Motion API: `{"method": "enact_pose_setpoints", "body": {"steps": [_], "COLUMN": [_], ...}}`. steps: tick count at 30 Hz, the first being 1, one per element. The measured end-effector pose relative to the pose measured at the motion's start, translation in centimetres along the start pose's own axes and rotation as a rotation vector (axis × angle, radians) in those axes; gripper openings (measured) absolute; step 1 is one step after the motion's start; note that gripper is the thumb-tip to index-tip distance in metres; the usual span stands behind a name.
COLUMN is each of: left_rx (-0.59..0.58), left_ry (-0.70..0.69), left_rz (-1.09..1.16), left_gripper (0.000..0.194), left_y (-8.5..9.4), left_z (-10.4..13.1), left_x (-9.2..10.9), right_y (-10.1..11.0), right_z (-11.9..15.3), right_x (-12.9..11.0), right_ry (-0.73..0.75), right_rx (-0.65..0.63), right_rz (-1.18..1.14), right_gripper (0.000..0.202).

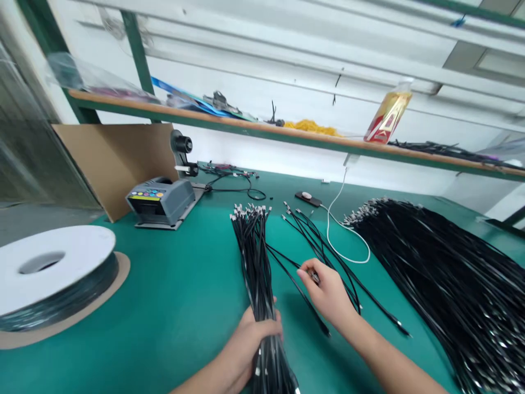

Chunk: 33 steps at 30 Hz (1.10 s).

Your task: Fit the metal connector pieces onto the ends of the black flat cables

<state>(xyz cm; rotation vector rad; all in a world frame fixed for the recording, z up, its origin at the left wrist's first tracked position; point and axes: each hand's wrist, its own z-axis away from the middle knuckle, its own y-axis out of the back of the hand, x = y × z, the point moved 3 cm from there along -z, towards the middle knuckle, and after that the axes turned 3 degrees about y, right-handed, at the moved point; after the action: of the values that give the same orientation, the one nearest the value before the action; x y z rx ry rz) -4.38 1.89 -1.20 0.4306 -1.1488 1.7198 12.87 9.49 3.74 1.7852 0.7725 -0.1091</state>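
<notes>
Left hand (256, 342) around a black cable bundle (256, 262).

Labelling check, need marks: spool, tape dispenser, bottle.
Spool (84, 248): head view, on its white top flange.
Tape dispenser (167, 198): head view, on its grey body.
Bottle (384, 121): head view, on its red and gold label.

- two hands: one left hand (256, 339), one right hand (324, 290)
- three main groups of black cables, too dense to count singly: one held bundle (256, 268), one loose group (324, 241) right of it, one large pile (435, 273) at the right
- one tangle of thin wires (229, 174), far left of centre
- one white-flanged spool (86, 241), near left
- one grey machine (164, 200), far left
- one cardboard sheet (123, 158) behind it
- one black device (307, 198) and one white cord (330, 224), far
- one bottle (388, 115) and one yellow heap (311, 127), on one shelf (229, 123)
</notes>
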Motion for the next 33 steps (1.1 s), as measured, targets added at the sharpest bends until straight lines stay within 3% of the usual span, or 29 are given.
{"method": "enact_pose_setpoints", "body": {"steps": [2,5,9,12,18,21,27,33], "left_rx": [0.000,-0.011,-0.019,-0.015,0.046,0.060,0.024,0.026], "left_ry": [-0.001,0.029,-0.008,-0.059,-0.149,-0.154,-0.142,-0.343], "left_rz": [0.056,0.120,0.205,0.281,0.407,0.415,0.335,0.269], "left_gripper": [0.058,0.055,0.062,0.070,0.057,0.048,0.048,0.054], "left_y": [0.2,0.3,0.5,0.7,0.9,0.8,0.5,0.4], "left_z": [-0.3,-1.0,-2.5,-3.2,-2.4,-1.9,-1.5,-0.7], "left_x": [-0.1,-0.3,-0.2,-0.2,-0.2,-0.1,-0.5,1.0], "right_y": [-1.4,-4.4,-6.7,-5.5,0.0,2.7,7.8,8.7], "right_z": [-3.8,-8.4,-10.7,-11.1,-10.6,-9.8,-11.5,-15.9], "right_x": [-0.1,-0.5,-1.6,-2.3,-2.7,-2.6,-2.5,-5.8], "right_ry": [-0.001,-0.045,-0.085,-0.091,-0.114,-0.126,-0.181,-0.070], "right_rx": [-0.075,-0.244,-0.417,-0.513,-0.662,-0.595,-0.244,-0.169], "right_rz": [0.065,0.174,0.301,0.350,0.342,0.317,0.309,0.272], "right_gripper": [0.016,0.030,0.028,0.028,0.025,0.025,0.031,0.030]}}
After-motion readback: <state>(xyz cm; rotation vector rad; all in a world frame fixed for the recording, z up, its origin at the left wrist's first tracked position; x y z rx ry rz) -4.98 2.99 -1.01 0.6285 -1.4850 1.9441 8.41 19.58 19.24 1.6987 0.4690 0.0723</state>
